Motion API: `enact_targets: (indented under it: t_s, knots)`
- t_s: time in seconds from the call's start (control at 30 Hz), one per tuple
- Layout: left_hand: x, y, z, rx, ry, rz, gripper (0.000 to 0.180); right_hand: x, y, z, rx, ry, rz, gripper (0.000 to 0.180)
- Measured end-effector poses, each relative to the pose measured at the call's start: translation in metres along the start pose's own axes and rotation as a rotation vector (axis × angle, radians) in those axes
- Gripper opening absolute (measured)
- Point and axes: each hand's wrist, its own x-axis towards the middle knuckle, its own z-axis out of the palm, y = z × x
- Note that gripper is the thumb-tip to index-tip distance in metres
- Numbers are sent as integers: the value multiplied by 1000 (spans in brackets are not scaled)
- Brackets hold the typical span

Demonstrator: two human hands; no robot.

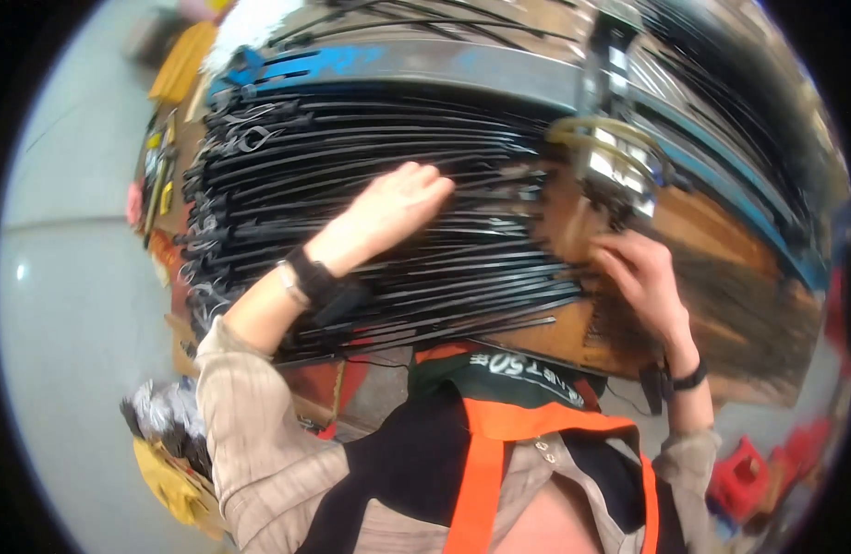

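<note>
My left hand (398, 205) lies palm down on the heap of long black metal rods (370, 166) that covers most of the bench (721, 268), fingers stretched out together and pointing toward the far edge, flat on the rods rather than closed around any of them. The forearm rises to it from the near left, sleeve pushed back to the elbow, a dark band (307, 274) at the wrist. My right hand (642, 272) is further right, where the rods' ends stop short and the bare brown wood shows; its fingers are bent and pressed at those ends, but I cannot tell whether it has actually gripped one. Its wrist, with a thin black band, drops almost straight down toward the bench's near edge. Just beyond that hand stands a shiny metal fixture (615, 162) with a yellowish ring around it, near a grey steel bar (425, 60) that runs along the far side of the bench.
</note>
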Motion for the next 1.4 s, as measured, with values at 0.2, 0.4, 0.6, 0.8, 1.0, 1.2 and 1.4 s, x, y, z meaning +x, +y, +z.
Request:
enact_targets:
  t_s: [0.2,0.4,0.6,0.8,1.0,1.2,1.4]
  knots:
    - [16,19,-11,-46,58,52,31,10,7,9,3,47,30,22]
    - [30,58,-17,-82,88,100,38,-3,8,18,177,151,217,22]
    - [52,80,-23,-141,60,145,36,-24,24,26,197,295,61,21]
    - [62,93,-47,-174,-95,143,35,-25,20,10,-155,213,-311,47]
    - [101,110,-60,-228,-165,232,37,-38,55,-12,-286,578,-469,44]
    - [172,111,-114,111,128,353,46,-75,127,-86,-402,849,8,47]
    - [222,141,-106,285,176,461,52,-74,166,-118,-448,821,-2,42]
